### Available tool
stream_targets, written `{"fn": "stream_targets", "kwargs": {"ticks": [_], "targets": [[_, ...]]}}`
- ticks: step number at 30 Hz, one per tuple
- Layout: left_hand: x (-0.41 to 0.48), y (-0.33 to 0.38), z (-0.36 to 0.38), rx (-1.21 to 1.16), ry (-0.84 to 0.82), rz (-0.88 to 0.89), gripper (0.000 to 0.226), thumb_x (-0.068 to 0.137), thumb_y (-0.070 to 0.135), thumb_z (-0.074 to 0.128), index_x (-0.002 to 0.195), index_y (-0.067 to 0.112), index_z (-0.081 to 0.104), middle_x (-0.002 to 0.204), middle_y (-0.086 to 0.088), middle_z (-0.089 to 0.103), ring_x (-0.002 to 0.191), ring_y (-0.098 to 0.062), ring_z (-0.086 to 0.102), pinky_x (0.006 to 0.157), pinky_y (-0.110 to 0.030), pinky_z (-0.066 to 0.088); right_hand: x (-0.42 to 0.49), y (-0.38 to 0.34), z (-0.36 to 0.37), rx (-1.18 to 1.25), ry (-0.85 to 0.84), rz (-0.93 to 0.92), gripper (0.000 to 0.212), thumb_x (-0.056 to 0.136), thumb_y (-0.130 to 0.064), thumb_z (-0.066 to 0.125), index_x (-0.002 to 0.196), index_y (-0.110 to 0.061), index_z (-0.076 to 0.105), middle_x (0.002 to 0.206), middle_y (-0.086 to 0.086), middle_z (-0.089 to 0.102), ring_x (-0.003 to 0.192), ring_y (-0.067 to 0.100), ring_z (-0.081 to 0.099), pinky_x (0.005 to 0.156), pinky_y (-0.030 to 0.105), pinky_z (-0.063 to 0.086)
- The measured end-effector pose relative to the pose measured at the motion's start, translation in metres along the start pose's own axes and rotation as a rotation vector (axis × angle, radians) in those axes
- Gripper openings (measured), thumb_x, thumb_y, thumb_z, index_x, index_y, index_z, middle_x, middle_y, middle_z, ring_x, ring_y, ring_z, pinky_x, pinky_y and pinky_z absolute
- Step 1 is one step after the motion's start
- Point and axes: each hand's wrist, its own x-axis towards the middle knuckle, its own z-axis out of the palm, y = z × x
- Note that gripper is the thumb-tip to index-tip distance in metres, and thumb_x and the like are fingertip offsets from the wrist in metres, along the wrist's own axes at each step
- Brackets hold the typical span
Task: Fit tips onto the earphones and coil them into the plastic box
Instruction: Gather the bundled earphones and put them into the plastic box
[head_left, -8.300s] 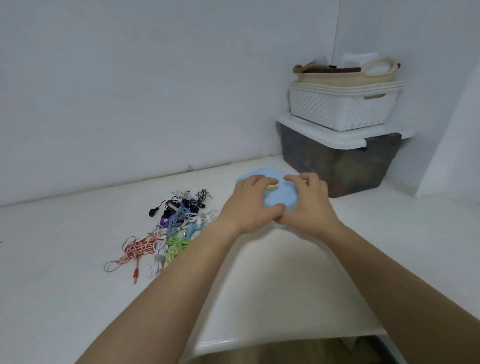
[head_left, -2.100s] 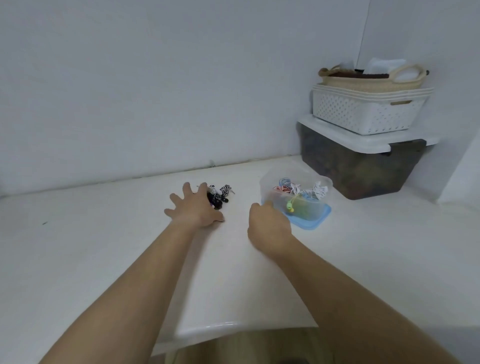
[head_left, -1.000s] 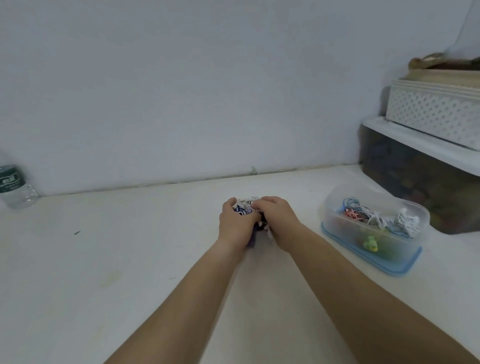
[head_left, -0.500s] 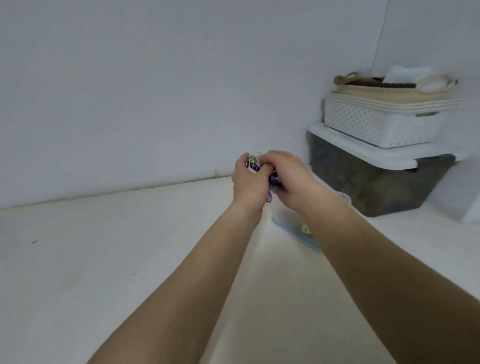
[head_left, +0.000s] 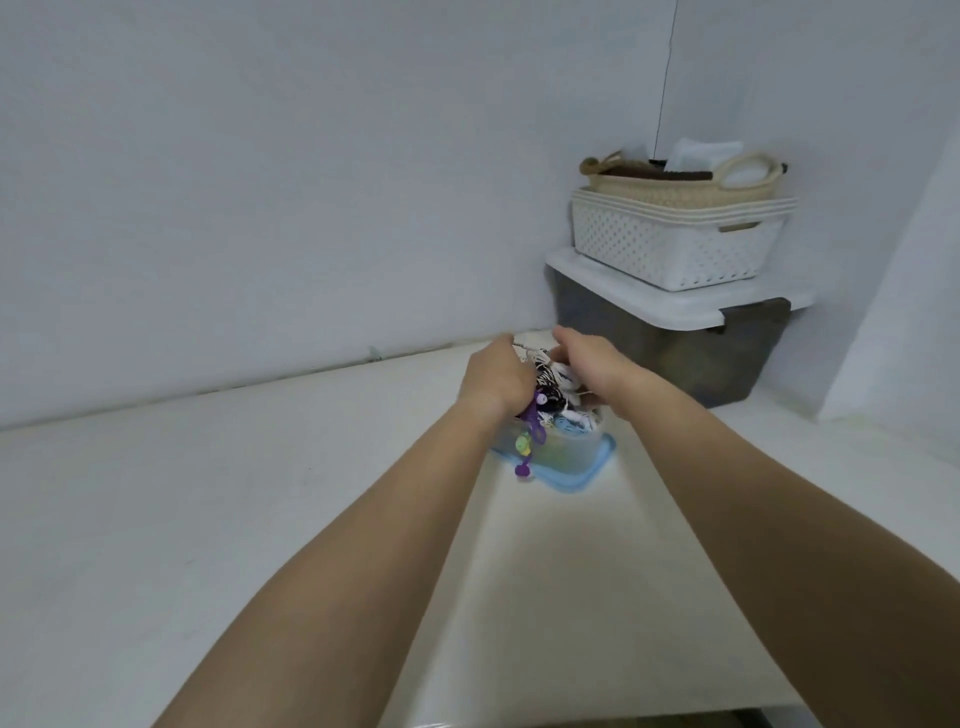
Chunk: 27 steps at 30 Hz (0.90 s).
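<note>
Two grips closed on one tangle of earphones (head_left: 551, 385), left hand (head_left: 496, 382) and right hand (head_left: 588, 358), above the plastic box (head_left: 569, 456) on the bench (head_left: 249, 519).

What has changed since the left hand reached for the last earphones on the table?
The left hand and the right hand took up the striped and purple earphones and carried them right, over the plastic box; a purple cord hangs down its near wall. Box, blue lid and stacked baskets stayed put.

You face white wall (head_left: 260, 182), white counter (head_left: 156, 519). Right corner: dark lidded bin (head_left: 649, 343), baskets (head_left: 670, 249) atop, contents unclear.
</note>
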Motion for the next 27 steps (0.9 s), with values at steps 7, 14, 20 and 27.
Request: {"fn": "stream_targets", "kwargs": {"ticks": [7,14,20,27], "targets": [[-0.042,-0.017,-0.032,0.168,0.102,0.010,0.033,0.087,0.046,0.053,0.105,0.018,0.057,0.105,-0.003,0.067,0.097,-0.027,0.064,0.085,-0.039,0.052,-0.027,-0.004,-0.015,-0.537,0.126,-0.348,0.017,0.086,-0.029,0.063,0.099,-0.027,0.073,0.095,-0.008,0.070,0.090,0.012,0.063,0.084,0.029,0.051],[-0.078,-0.017,-0.015,-0.446,-0.324,-0.215,0.013,0.089,0.023,0.058,0.082,0.013,0.061,0.090,-0.017,0.077,0.075,-0.035,0.075,0.057,-0.029,0.056,-0.050,0.025,-0.002,-0.597,-0.117,-0.552,0.046,0.064,-0.039,0.073,0.109,-0.041,0.060,0.097,-0.010,0.058,0.082,0.000,0.054,0.078,0.031,0.050],[-0.074,-0.012,-0.010,-0.720,-0.289,-0.221,0.029,0.089,0.004,0.057,0.066,0.015,0.071,0.085,-0.016,0.072,0.075,-0.027,0.066,0.076,-0.033,0.056,-0.062,0.034,0.013,-0.798,-0.069,-0.579,0.070,0.064,-0.048,0.073,0.128,-0.041,0.048,0.107,-0.006,0.049,0.101,0.017,0.051,0.085,0.036,0.047],[-0.062,-0.010,-0.018,-0.594,-0.197,-0.093,0.026,0.088,0.000,0.054,0.097,0.008,0.077,0.085,-0.004,0.075,0.069,-0.012,0.064,0.061,-0.019,0.048,-0.040,0.026,-0.017,-0.545,-0.101,-0.566,0.033,0.078,-0.020,0.081,0.106,-0.032,0.070,0.089,-0.014,0.068,0.083,0.003,0.062,0.072,0.014,0.045]]}}
